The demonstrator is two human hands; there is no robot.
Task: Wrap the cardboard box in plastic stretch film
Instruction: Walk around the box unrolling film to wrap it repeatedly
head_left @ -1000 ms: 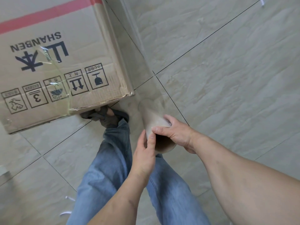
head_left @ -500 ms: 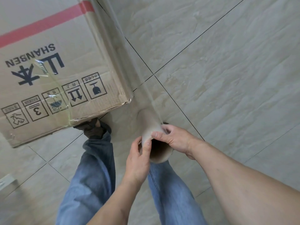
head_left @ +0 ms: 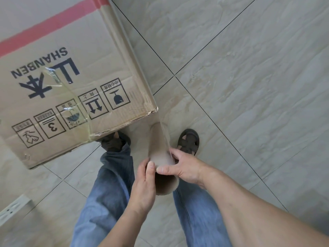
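A large cardboard box [head_left: 58,72] with a red stripe and black printed symbols fills the upper left, standing on the tiled floor. Clear stretch film [head_left: 135,68] runs down its right edge to a cardboard roll [head_left: 159,148] held upright near the box's lower corner. My left hand [head_left: 144,184] grips the roll's near end from the left, thumb up along the rim. My right hand [head_left: 181,166] grips the same end from the right, thumb across the tube's top. The roll's open end faces me.
My legs in blue jeans and dark sandals [head_left: 188,141] stand just below the box corner. A white power strip [head_left: 12,209] lies on the floor at the lower left. Beige tiled floor [head_left: 249,86] spreads to the right.
The view has shifted so the box sits more to the right and lower. The roll has come closer to the box's corner, and the film now lies along the box's right edge. Both hands keep their grip.
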